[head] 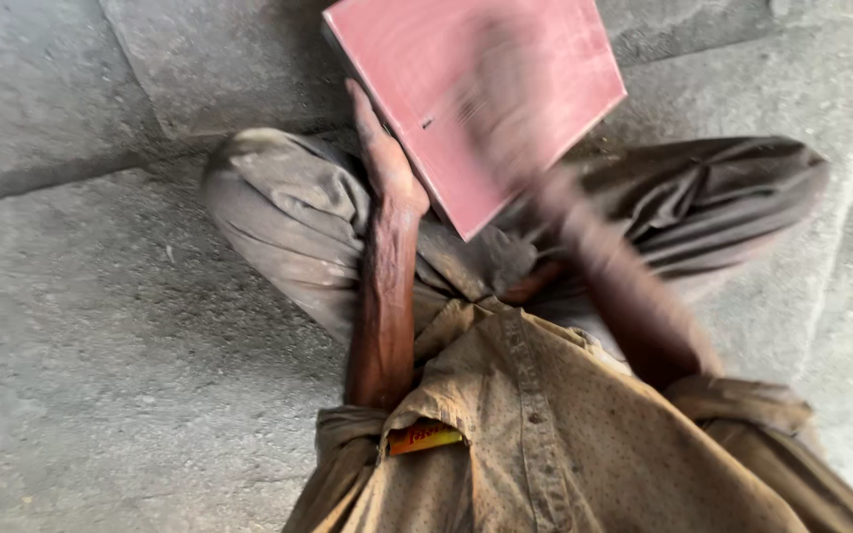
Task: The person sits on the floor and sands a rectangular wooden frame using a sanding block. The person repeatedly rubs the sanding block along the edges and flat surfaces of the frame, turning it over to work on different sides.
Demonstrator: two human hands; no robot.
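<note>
- Tile [446,69], pink-red, flat and square, is held tilted above the knees of a person seated cross-legged on the floor [81,326]; one corner points down toward the lap.
- Left hand [384,158] is laid along the tile's left edge, its fingers closed on that edge from beneath, so the tile's weight appears to be carried there.
- Right hand [505,109] is seen over the tile's face as a blur; whether its fingers are open or closed cannot be told.
- Risk, as a judgement: with the tile gripped along one edge only, it could be levered out of the left hand by a push from the right hand, and dropped past the knees onto the floor, where a corner could be chipped or the tile cracked.
- Dust coats both forearms and the trousers [288,207] below the tile; grip on the smooth face could be weakened by it, and a slip made more likely.
- Low corner lies close above the lap, so a slip could also be taken by the leg rather than the floor.
- Small orange packet [425,436] sits in the shirt [565,444] pocket, well below the tile; it could be shaken out if the body is bent forward.
</note>
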